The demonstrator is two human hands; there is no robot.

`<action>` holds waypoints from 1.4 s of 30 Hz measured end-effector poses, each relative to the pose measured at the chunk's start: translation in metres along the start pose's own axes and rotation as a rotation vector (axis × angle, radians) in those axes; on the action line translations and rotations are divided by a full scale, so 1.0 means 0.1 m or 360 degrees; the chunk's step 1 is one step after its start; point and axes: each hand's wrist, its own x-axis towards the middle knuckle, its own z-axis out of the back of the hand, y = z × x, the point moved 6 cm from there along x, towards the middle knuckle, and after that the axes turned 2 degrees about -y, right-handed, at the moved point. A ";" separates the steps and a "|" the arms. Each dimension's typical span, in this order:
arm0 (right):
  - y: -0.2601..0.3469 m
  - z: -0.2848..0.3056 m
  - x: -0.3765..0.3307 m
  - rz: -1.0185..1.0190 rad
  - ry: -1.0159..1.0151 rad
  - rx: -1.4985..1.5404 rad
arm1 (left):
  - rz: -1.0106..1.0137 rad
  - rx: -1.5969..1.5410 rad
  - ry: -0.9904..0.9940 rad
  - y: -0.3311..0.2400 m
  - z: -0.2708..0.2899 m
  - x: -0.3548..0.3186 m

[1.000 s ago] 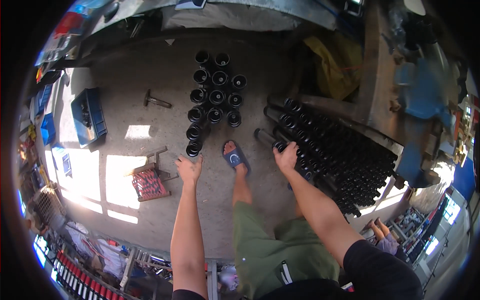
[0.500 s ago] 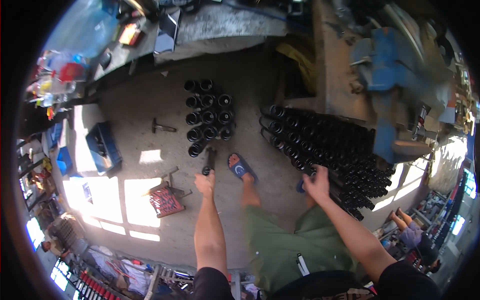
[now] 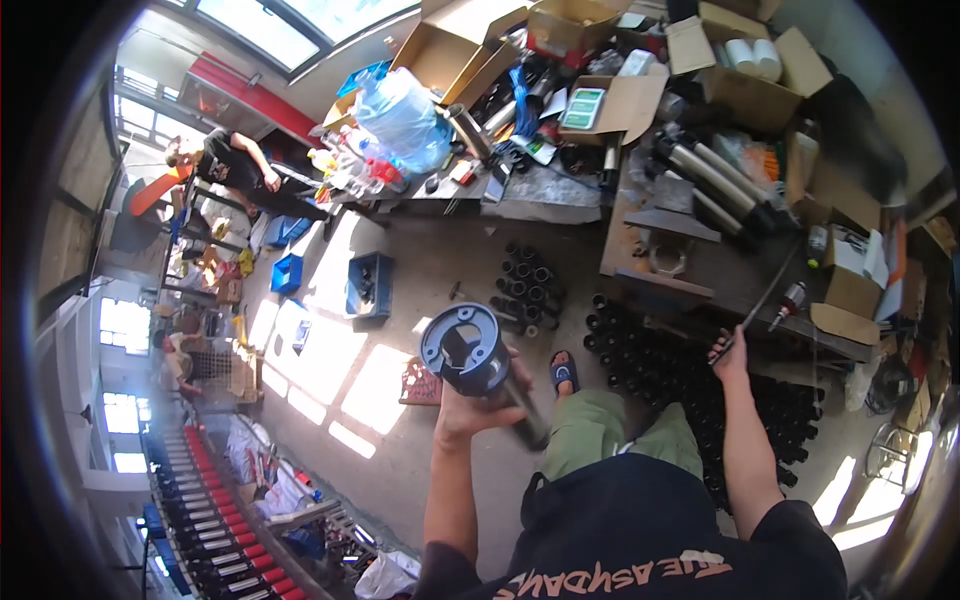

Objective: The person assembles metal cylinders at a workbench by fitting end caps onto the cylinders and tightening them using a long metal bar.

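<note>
My left hand (image 3: 478, 412) is closed around a black cylindrical tube (image 3: 525, 425), holding it tilted up. Its round end fitting (image 3: 462, 345) faces me, with a shaped central opening and small holes around the rim. Out to the right, beside the workbench edge, my right hand (image 3: 735, 358) grips a long thin metal rod (image 3: 768, 292), whose exact kind I cannot make out. The rod slants up over the bench top.
Upright black tubes stand on the floor in a small group (image 3: 528, 283) and a large one (image 3: 665, 375). Behind is a cluttered workbench (image 3: 555, 190) with boxes. Blue bins (image 3: 370, 285) and a red-topped stool (image 3: 420, 383) are on the left; another person (image 3: 245, 170) stands farther back.
My left hand has lifted the tube from low near the floor up toward me. My right hand has moved from the large tube group to the bench, where it now holds the rod.
</note>
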 end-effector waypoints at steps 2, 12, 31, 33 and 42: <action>0.08 0.01 -0.07 0.0211 -0.0507 -0.0281 | -0.0460 0.0173 -0.0066 -0.26 -0.56 0.42; -0.11 0.60 -2.66 0.1027 -0.1091 -0.1706 | -0.0542 -0.0289 -0.0436 0.23 -0.98 2.75; -0.06 -0.31 -3.78 0.1355 -0.0784 -0.1707 | -0.1268 0.1094 -0.1363 0.06 -1.57 2.60; -0.02 -0.33 -3.78 0.1387 -0.0750 -0.1715 | -0.1200 0.0846 -0.1405 0.20 -1.60 2.42; 0.33 -0.49 -3.86 0.1462 -0.0663 -0.1874 | -0.0042 0.0573 0.0856 -0.02 -1.56 2.84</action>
